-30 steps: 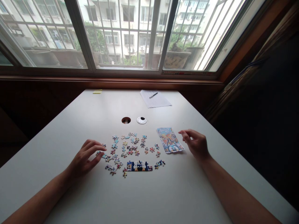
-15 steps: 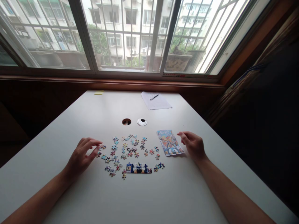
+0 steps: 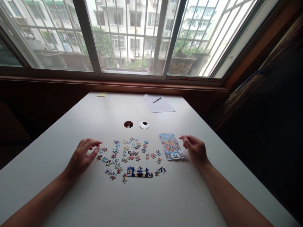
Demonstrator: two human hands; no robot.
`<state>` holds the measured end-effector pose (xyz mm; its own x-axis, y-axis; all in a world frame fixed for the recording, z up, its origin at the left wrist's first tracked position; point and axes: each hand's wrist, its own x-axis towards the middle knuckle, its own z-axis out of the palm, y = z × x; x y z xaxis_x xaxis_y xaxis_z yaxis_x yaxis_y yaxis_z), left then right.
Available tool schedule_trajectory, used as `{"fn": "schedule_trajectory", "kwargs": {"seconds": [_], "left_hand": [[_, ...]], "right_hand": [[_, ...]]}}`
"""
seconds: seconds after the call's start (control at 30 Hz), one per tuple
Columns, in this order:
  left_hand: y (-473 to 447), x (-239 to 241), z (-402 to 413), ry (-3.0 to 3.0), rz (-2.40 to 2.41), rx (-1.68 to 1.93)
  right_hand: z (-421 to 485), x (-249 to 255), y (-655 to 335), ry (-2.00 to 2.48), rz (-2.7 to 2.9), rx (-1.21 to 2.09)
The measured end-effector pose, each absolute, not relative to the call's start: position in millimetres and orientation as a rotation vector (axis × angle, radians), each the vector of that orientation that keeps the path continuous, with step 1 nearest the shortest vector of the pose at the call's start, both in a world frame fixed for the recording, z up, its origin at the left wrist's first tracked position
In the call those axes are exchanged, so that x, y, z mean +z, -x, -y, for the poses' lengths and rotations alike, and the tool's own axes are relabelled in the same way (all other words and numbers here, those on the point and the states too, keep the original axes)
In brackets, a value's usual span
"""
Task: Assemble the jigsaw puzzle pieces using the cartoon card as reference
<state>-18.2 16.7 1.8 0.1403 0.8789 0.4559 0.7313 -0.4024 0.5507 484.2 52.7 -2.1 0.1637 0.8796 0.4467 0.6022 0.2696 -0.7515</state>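
Observation:
My left hand rests at the left of the puzzle pieces, thumb and forefinger apart with nothing between them. Its fingertips are close to a few loose jigsaw pieces. More loose pieces lie in small clusters across the middle. In front of them is a joined strip of dark blue jigsaw pieces, with a small group of blue pieces to its right. My right hand is closed, its fingers curled and no object visible in them. It lies just right of a colourful picture sheet lettered "BLUEY".
Beyond the pieces, the white table has a round cable hole with its cover beside it. Farther back lie paper sheets with a pen and a yellow note. A barred window is behind.
The view has shifted slightly. Both hands keep almost the same pose, and the puzzle pieces and the picture sheet stay in place.

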Motion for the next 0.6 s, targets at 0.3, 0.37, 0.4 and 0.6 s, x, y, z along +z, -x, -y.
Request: {"fn": "schedule_trajectory", "kwargs": {"seconds": [0.3, 0.37, 0.4, 0.6], "left_hand": [[23, 4, -22, -2.124, -1.699, 1.133], [25, 4, -25, -2.112, -1.737, 1.136], [26, 3, -26, -2.096, -1.757, 1.136], [31, 0, -28, -1.975, -1.819, 1.116]], "right_hand": [[-53, 0, -485, 1.434, 1.533, 0.356], [-53, 0, -484, 1.439, 1.526, 0.357], [-53, 0, -485, 1.442, 1.523, 0.358], [-54, 0, -486, 1.448, 1.538, 0.340]]}}
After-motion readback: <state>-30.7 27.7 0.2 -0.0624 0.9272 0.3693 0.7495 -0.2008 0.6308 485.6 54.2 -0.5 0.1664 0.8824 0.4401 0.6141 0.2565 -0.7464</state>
